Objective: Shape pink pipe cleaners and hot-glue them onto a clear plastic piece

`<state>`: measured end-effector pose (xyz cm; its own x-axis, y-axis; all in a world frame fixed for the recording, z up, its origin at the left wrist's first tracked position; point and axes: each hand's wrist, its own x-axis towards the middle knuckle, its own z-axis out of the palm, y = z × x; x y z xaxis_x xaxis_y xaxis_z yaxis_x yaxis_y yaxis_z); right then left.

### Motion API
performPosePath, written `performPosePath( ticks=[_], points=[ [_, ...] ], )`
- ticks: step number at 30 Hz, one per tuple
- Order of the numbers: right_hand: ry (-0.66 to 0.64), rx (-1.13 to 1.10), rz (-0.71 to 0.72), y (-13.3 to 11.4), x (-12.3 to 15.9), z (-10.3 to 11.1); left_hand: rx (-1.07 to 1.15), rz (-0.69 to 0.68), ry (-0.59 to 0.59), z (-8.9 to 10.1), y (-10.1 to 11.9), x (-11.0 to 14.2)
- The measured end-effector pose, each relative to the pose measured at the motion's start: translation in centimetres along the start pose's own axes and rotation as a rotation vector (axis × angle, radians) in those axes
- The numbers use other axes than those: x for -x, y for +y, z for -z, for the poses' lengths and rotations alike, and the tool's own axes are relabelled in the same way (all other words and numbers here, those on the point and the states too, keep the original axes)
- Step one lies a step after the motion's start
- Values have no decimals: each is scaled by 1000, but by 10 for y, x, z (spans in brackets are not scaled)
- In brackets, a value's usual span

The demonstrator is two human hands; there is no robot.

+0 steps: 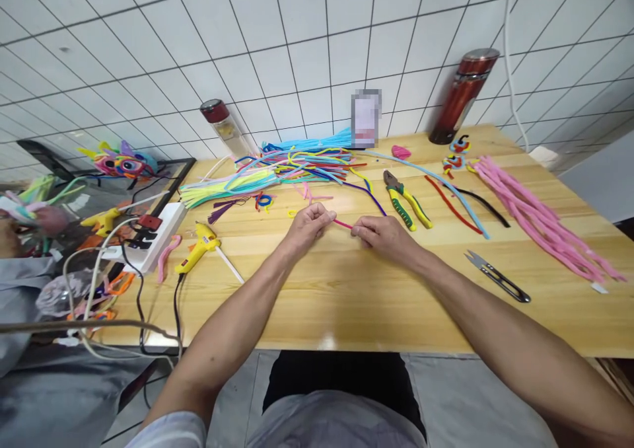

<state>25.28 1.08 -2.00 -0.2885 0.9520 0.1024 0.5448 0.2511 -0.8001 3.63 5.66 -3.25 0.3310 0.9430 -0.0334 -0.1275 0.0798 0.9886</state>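
Observation:
A short magenta pipe cleaner (pixel 343 224) is stretched between my two hands above the wooden table (pixel 317 302). My left hand (pixel 312 225) pinches one end of it, and my right hand (pixel 381 235) grips the other. Just beyond my hands lies a heap of coloured pipe cleaners (pixel 297 167). Green and yellow pliers (pixel 407 201) rest behind my right hand. Further right are a red pipe cleaner (pixel 453 205), a black one (pixel 480 205) and thread snips (pixel 498 276). To the left of my left hand lies a yellow glue gun (pixel 199 248).
A white power strip (pixel 156 240) with cables stands at the left, near a co-worker's sleeve (pixel 24 289). Pink pipe cleaners (pixel 537 220) lie at the right. A red flask (pixel 463 96) and a glass bottle (pixel 226 127) stand along the tiled wall.

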Motion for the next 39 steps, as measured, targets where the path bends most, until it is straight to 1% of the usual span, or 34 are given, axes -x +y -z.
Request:
performPosePath(
  ticks=[3, 5, 9, 12, 14, 17, 20, 27, 30, 34, 39],
  points=[
    [-24, -10, 1, -1, -1, 2, -17, 20, -39, 3, 3, 1],
    [-37, -13, -9, -1, -1, 2, -19, 31, -43, 4, 4, 1],
    [-25, -40, -48, -3, -2, 2, 44, 53, -6, 4, 6, 0],
    [7, -80, -75, -3, -2, 1, 140, 63, 23, 1, 8, 0],
    [18, -121, -84, -3, -1, 0, 160, 69, 23, -2, 8, 1],
    [18, -161, -77, -2, -1, -1, 132, 77, 29, -6, 6, 3],
    [7, -162, -56, -2, -1, -3, 105, 59, 66, -8, 3, 5],
    [24, -152, -20, 0, -1, -5, 75, 36, 109, -3, 8, 2],
    [22, -171, -30, -1, -1, -5, 97, 69, 73, -4, 6, 3],
    [9, -202, -52, -2, 0, -6, 31, 118, -4, -8, -2, 7],
    [-23, -208, -36, -2, 0, -5, -15, 94, 11, -5, -4, 7]
  ],
)
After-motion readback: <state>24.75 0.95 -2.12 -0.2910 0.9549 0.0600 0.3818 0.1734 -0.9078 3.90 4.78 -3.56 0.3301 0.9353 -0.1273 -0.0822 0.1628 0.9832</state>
